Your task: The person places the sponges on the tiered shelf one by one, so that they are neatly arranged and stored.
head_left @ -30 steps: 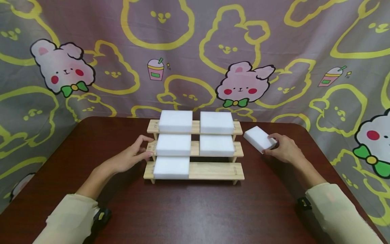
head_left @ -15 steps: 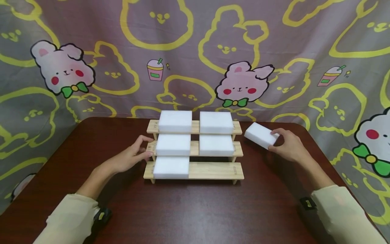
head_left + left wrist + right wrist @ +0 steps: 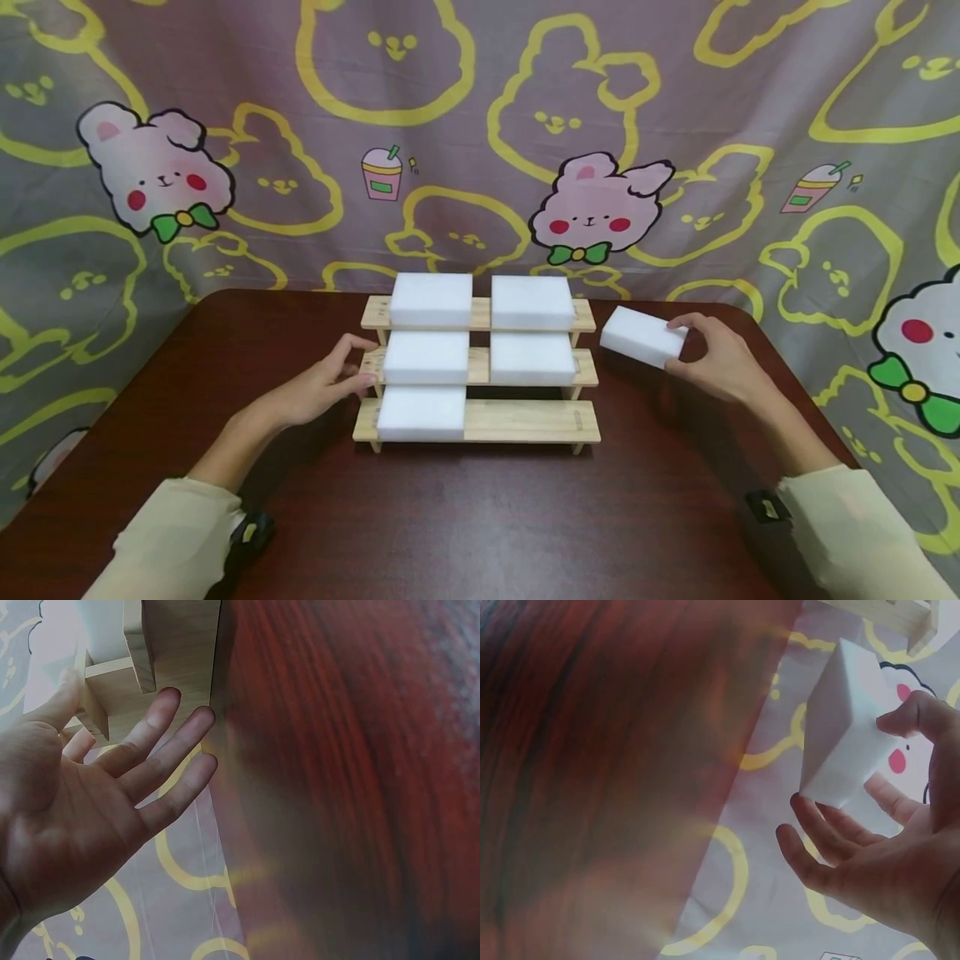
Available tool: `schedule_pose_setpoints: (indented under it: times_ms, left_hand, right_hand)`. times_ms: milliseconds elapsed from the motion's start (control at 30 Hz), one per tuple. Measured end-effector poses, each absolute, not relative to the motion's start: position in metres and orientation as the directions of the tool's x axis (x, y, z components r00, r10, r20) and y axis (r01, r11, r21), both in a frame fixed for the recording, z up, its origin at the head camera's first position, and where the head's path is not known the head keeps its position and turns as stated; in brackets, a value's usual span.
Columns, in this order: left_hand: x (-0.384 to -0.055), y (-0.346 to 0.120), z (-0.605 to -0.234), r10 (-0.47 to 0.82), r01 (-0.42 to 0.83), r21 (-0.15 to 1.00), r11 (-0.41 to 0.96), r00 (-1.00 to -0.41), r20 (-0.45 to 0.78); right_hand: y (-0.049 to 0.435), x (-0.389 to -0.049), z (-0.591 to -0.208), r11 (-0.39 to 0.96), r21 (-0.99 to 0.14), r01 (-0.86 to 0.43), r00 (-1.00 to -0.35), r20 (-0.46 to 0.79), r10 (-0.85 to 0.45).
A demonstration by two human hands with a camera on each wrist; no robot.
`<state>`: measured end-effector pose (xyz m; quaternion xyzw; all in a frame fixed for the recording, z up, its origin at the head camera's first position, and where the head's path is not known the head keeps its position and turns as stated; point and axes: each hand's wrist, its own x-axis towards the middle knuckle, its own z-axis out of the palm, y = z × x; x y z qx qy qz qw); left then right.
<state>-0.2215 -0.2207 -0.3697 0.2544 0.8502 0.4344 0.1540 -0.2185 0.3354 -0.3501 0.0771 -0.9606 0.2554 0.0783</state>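
My right hand (image 3: 716, 362) pinches a white foam block (image 3: 641, 333) by its right end, to the right of a three-tier wooden display rack (image 3: 532, 421). In the right wrist view the held block (image 3: 844, 720) is clear of the table, thumb on one side and fingers on the other. My left hand (image 3: 322, 379) pinches the left end of the rack's middle shelf between thumb and index finger; its other fingers stretch out loosely in the left wrist view. Similar white blocks lie on the rack: two on the top shelf, two on the middle, one (image 3: 422, 412) on the bottom left.
The rack stands on a dark reddish-brown table (image 3: 480, 517). The right half of the bottom shelf shows bare wood. Behind the table hangs a patterned curtain (image 3: 450, 108). A black strap (image 3: 767, 506) is on the right wrist, another (image 3: 251, 533) on the left.
My right hand has shifted slightly right and turned the white foam block so that its long side lies more crosswise. The left hand and the rack have stayed in place.
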Motion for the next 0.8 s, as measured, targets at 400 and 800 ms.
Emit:
schedule_pose_setpoints:
  times_ms: [400,800]
  left_hand:
    - [-0.221,-0.221,-0.37,0.565,0.301,0.816,0.493,-0.824,-0.038]
    - [-0.221,-0.221,-0.37,0.565,0.299,0.822,0.485,-0.824,-0.034]
  right_hand:
    - [0.333,-0.207,-0.339,0.827,-0.496,-0.266,-0.952,0.27,-0.144]
    - [0.336,-0.201,-0.332,0.784,-0.539,-0.307,-0.942,0.29,-0.17]
